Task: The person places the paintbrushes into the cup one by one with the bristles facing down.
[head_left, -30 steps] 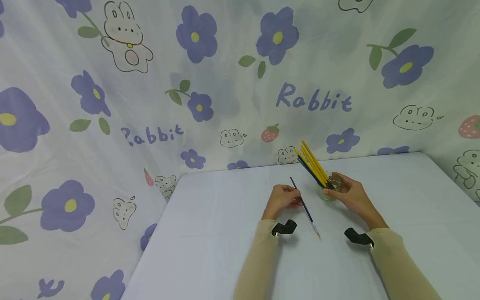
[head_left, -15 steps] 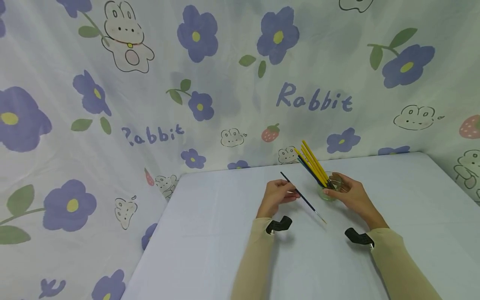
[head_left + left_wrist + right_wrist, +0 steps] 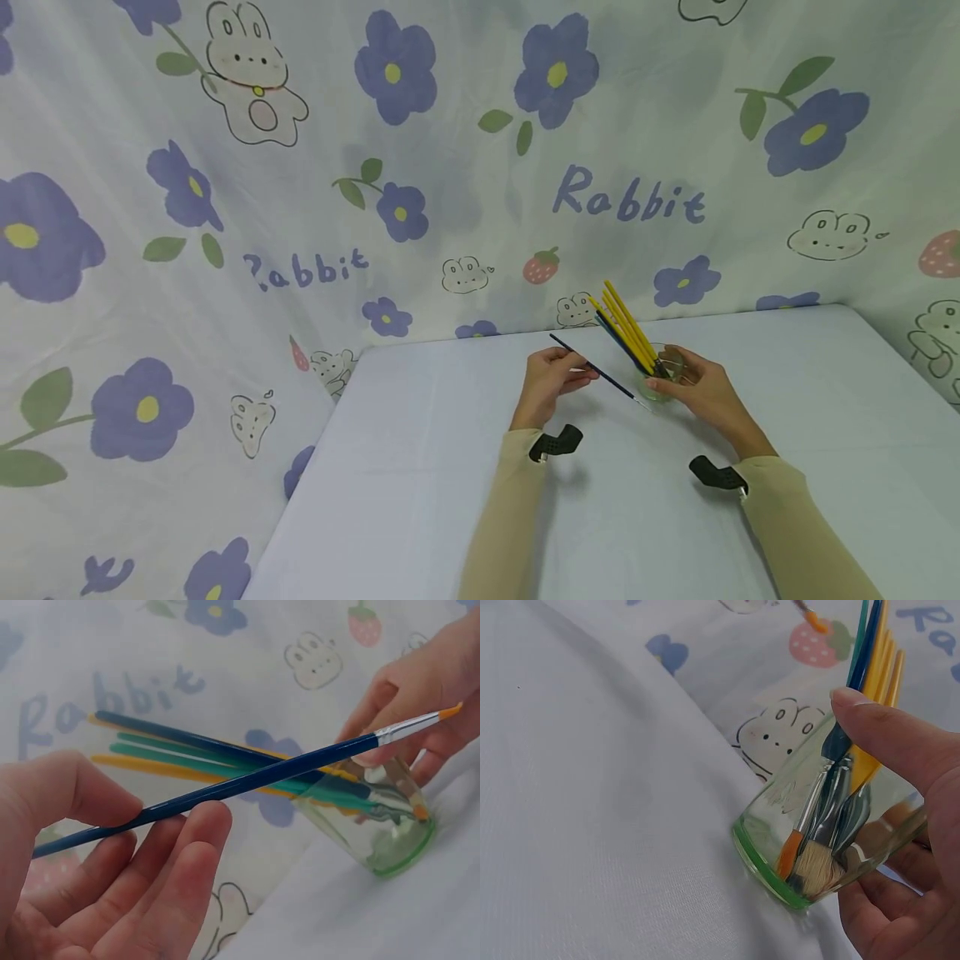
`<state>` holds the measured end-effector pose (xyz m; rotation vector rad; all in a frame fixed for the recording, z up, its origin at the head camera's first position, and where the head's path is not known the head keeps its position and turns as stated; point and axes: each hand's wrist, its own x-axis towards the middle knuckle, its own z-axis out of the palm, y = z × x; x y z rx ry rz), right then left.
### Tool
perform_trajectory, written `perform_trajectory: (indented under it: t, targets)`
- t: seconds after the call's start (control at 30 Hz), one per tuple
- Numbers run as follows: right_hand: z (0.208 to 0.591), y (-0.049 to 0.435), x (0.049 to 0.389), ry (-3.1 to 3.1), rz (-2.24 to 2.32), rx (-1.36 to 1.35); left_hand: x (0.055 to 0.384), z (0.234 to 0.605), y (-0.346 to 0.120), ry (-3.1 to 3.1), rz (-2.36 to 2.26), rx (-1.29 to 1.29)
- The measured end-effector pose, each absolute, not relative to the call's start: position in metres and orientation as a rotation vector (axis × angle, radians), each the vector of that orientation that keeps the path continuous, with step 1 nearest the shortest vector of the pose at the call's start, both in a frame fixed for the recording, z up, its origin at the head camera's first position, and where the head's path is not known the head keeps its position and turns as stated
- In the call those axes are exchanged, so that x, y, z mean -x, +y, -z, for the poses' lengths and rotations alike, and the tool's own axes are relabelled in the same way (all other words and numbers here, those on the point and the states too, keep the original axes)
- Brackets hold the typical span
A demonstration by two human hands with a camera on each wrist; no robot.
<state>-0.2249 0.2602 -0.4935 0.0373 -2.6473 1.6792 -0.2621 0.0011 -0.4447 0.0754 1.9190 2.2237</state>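
Note:
My left hand (image 3: 550, 385) pinches a dark blue paintbrush (image 3: 300, 766) between thumb and fingers. Its silver ferrule (image 3: 405, 729) and orange bristles point right, toward the glass, and the handle end rises to the left. In the right wrist view only the orange bristle tip (image 3: 814, 621) of that brush shows. My right hand (image 3: 705, 392) grips a clear, green-based glass (image 3: 776, 801), thumb on the near side and fingers around the back. Several yellow, blue and green paintbrushes (image 3: 870, 671) lean in the glass, bristles down, handles slanting up to the left.
A white cloth covers the table (image 3: 420, 500). Behind it hangs a backdrop curtain (image 3: 465, 158) printed with flowers, rabbits and strawberries. Black wrist mounts (image 3: 557, 442) sit on both forearms.
My left hand has moved slightly up and left, and the paintbrush has swung flatter, its bristle end rising toward the glass. My right hand and the glass have stayed put.

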Motion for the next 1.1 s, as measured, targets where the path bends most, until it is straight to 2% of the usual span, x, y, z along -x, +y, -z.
perform_trajectory:
  t: [1.1]
  targets:
    - [0.495,0.260,0.227,-2.653,-1.679,-0.022,0.272,0.407,0.020,1.967,-2.404,-0.251]
